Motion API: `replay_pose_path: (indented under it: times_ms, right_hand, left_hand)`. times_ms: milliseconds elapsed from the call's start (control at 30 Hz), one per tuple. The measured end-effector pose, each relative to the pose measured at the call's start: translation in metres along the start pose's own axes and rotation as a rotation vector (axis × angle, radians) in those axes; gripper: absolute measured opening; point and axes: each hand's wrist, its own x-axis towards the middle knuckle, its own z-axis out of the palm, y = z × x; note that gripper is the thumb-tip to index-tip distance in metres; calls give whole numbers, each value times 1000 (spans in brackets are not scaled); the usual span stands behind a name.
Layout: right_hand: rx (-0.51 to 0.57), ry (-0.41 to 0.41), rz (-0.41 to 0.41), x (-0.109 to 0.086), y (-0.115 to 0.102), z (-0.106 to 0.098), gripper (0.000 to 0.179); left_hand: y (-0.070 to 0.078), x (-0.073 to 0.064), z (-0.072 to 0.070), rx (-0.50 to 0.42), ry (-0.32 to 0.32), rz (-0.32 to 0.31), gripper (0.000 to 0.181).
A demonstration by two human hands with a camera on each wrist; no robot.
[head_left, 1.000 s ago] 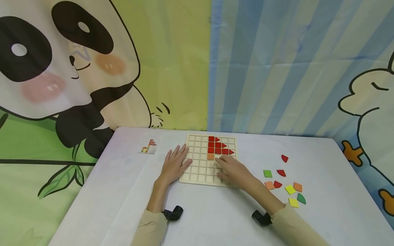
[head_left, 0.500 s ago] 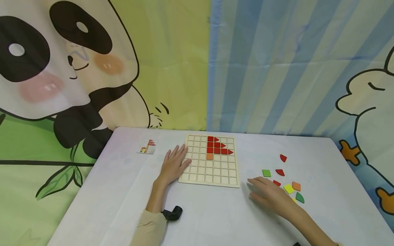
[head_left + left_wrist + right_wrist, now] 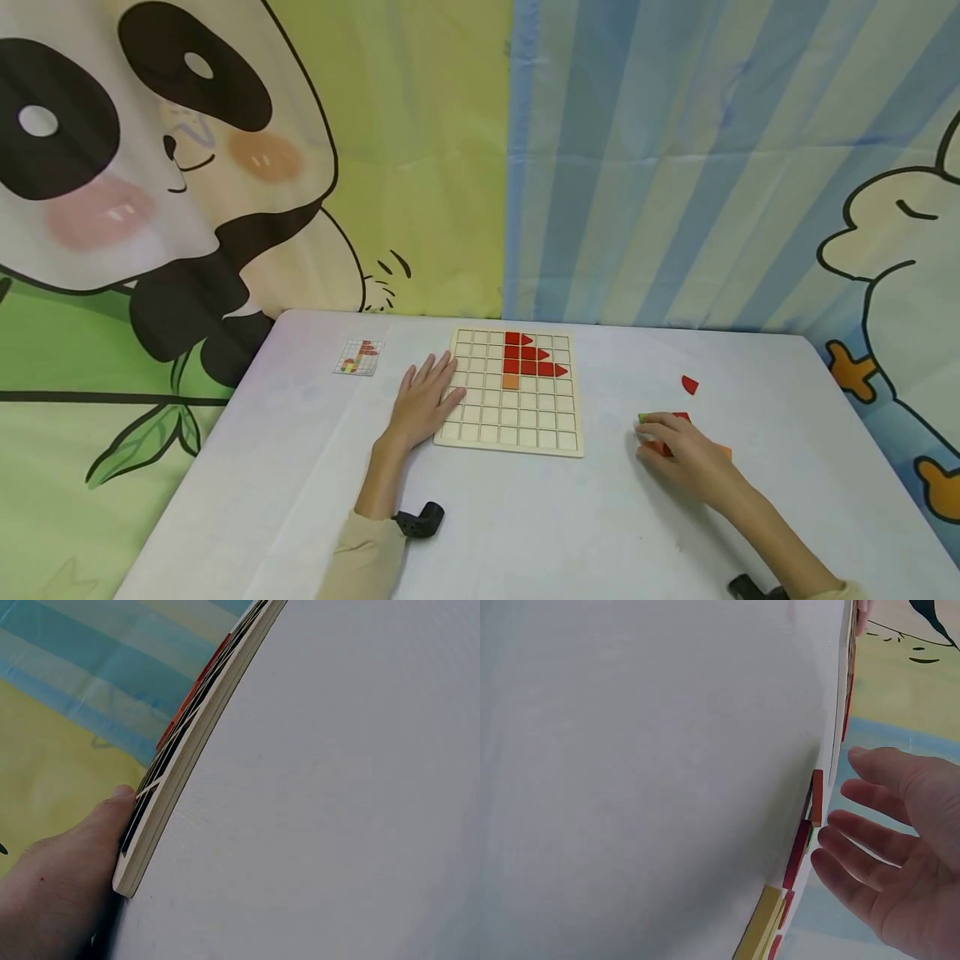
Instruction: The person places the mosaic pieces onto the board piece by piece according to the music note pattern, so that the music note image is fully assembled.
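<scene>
A pale wooden grid board lies flat on the table. Red square and triangular tiles fill cells near its top, with one orange square tile below them. My left hand rests at the board's left edge, fingers spread and thumb on the rim. Over the loose tiles on the right hovers my right hand, its fingers loosely bent and nothing between them. In the right wrist view a dark red tile and a yellow tile lie beneath that hand. Several loose tiles are hidden by it in the head view.
A small printed card with a coloured grid pattern lies left of the board. One red curved-edge tile sits apart, beyond the right hand. The white table meets a printed curtain at the back.
My right hand has left the board and moved right to the loose tiles, uncovering the board's lower right. My left hand has stayed at the board's edge.
</scene>
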Motion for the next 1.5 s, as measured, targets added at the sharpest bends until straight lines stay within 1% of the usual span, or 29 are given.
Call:
replay_pose_path:
  times_ms: [100, 167, 267, 400, 467, 533, 767, 867, 933, 1067, 1133, 1200, 1300, 1400, 1500]
  right_hand:
    - [-7, -11, -6, 1, 5, 2, 34]
    - [-14, -22, 5, 2, 9, 2, 32]
    - [0, -77, 59, 5, 15, 1, 28]
    - [62, -164, 152, 9, 20, -1, 26]
    - [82, -189, 181, 12, 21, -2, 26]
    - [94, -205, 193, 15, 23, -2, 28]
    - [83, -255, 174, 24, 30, -4, 25]
    - [73, -270, 144, 27, 32, -3, 23]
    - [91, -276, 122, 28, 30, -3, 22]
    - [172, -260, 101, 33, 16, 1, 20]
    - [209, -239, 74, 38, 3, 4, 20]
    - [223, -225, 31, 46, -12, 8, 22]
    - [246, -229, -36, 62, -33, 15, 22]
    - [282, -277, -62, 83, -51, 25, 20]
    - [303, -312, -85, 107, -64, 37, 18]
  left_hand:
    - [1, 0, 0, 5, -7, 3, 66]
    - [1, 0, 0, 10, -16, 2, 67]
    - [1, -1, 0, 15, -24, -3, 68]
    - [1, -1, -1, 12, -26, -8, 69]
    - [1, -1, -2, 10, -25, -8, 69]
    - [1, -1, -2, 10, -24, -10, 69]
    - [0, -2, -2, 9, -23, -10, 69]
    - [-1, -2, -2, 8, -23, -9, 69]
    - [-1, -2, -2, 9, -23, -9, 69]
    - [-3, -2, -3, 23, -22, -11, 69]
    - [-3, -2, -2, 26, -21, -7, 69]
    - [-3, -1, -2, 18, -21, -5, 69]
    - [-1, 0, -2, 10, -23, -7, 69]
    - [0, 0, -2, 12, -27, -13, 69]
    - [0, 0, -1, 21, -24, -11, 69]
